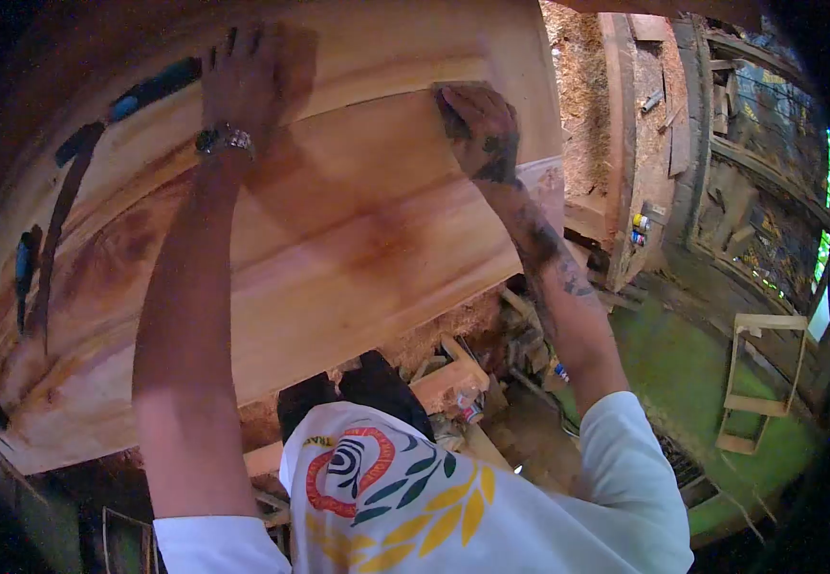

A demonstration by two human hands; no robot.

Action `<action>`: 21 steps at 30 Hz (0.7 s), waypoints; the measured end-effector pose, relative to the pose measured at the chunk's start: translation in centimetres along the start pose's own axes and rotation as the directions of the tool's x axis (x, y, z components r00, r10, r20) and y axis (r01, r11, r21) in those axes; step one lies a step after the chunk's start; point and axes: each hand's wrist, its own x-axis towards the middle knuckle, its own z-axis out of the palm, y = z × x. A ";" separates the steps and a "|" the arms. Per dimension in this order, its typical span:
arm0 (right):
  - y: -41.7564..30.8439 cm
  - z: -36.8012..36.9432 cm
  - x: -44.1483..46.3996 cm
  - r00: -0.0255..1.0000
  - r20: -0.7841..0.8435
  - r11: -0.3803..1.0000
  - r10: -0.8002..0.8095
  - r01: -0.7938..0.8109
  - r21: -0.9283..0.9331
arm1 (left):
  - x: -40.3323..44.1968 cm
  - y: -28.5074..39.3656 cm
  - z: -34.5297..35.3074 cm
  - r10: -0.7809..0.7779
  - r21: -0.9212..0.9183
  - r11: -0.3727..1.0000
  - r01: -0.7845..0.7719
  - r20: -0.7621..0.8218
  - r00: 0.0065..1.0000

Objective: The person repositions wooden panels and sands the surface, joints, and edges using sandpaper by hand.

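Note:
A broad wooden panel [367,239] with reddish-brown grain lies before me, with a thin seam line running across it. My left hand [243,81], with a metal watch at the wrist, rests flat on the panel near its far side, fingers spread. Farther right, my right hand [485,129] is closed over a dark flat piece [448,117] that looks like sandpaper, pressed on the panel beside the seam; the palm hides most of it. Left of my left hand lie a blue-and-black handled tool [155,88], a hammer [69,206] and another blue-handled tool [25,270].
Wood shavings [579,105] cover the ground beyond the panel's right end, beside a timber beam [625,143]. Small bottles [639,230] stand on it. A light wooden frame [761,383] is on the green floor at right. Wood offcuts [448,378] lie below the near edge.

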 end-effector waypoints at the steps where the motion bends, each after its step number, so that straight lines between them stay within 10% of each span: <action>1: -0.5 0.2 -0.5 1.000 -0.023 1.000 0.021 -0.021 0.016 | -0.1 0.0 0.2 -0.008 0.028 1.000 0.008 0.014 1.000; 14: -0.1 -3.9 -0.3 0.931 0.360 0.998 0.059 -0.043 -0.053 | 0.2 -0.1 0.1 -0.016 -0.002 1.000 0.016 0.014 1.000; 16: 2.8 -1.8 0.3 0.932 0.258 0.937 0.254 -0.303 0.173 | 0.4 -0.2 -0.2 -0.022 -0.008 1.000 0.023 0.076 0.997; 21: 2.6 -0.5 2.3 0.946 0.194 0.964 0.258 -0.240 -0.116 | -0.1 -0.2 0.1 -0.027 -0.124 0.992 0.023 -0.030 0.999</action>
